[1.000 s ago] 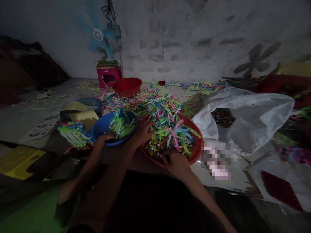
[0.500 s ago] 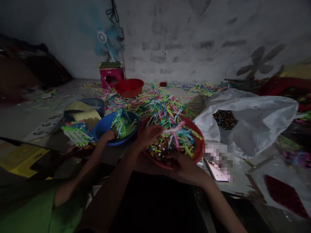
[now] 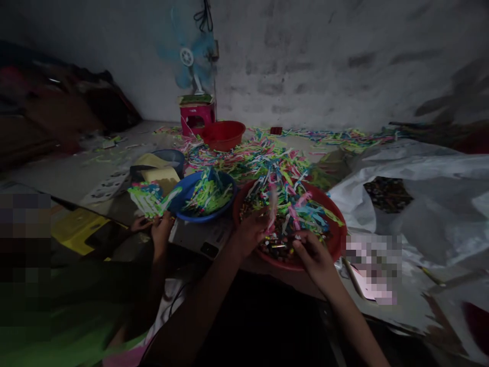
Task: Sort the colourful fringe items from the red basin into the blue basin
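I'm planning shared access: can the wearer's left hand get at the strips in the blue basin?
Probably yes: the left hand is at the nearer red basin, the strips lie exposed in the open blue basin, and the co-worker's hands are outside it.

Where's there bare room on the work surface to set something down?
Most open: the grey work surface left of the sheet with dark shapes. A smaller patch lies right of the phone, before the white bag. Crowded: around the front red basin and blue basin, with colourful strips heaped behind.
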The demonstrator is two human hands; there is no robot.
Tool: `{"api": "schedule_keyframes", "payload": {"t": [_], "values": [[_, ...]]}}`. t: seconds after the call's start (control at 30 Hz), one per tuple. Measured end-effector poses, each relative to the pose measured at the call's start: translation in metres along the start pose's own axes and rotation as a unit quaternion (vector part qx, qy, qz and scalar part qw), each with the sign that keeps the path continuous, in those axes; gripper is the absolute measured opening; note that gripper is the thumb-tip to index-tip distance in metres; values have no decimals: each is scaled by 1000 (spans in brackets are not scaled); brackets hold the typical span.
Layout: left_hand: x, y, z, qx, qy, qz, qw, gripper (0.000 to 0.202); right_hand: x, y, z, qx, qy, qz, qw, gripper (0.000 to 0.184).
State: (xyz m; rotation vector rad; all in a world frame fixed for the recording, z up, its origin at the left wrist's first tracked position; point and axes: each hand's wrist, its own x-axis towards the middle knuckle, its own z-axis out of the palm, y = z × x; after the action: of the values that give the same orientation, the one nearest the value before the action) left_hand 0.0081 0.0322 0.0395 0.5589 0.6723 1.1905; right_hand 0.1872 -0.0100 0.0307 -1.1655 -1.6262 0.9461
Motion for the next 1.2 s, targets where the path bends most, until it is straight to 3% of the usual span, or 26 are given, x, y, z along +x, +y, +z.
{"api": "schedule_keyframes", "payload": {"t": [0.07, 0.33, 0.57, 0.8, 0.97, 1.1, 1.2], "values": [[-1, -3, 2, 43, 1, 24, 999, 51, -1, 2, 3, 11, 26, 3, 1000, 27], [5, -10, -1, 114, 35, 59, 991, 52, -6, 7, 15, -157, 84, -13, 984, 25], [4, -12, 1, 123, 45, 48, 990, 52, -7, 9, 26, -275, 48, -23, 960, 21], [8, -13, 2, 116, 67, 43, 990, 54, -8, 7, 28, -271, 69, -19, 960, 21], [10, -17, -1, 152, 59, 61, 985, 47, -10, 7, 26, -207, 88, -3, 974, 20], [2, -15, -5, 289, -1, 99, 952, 34, -11, 8, 21, -87, 157, -19, 984, 21], [-13, 0, -2, 424, -76, 171, 886, 35, -11, 6, 15, -27, 230, -42, 972, 27]]}}
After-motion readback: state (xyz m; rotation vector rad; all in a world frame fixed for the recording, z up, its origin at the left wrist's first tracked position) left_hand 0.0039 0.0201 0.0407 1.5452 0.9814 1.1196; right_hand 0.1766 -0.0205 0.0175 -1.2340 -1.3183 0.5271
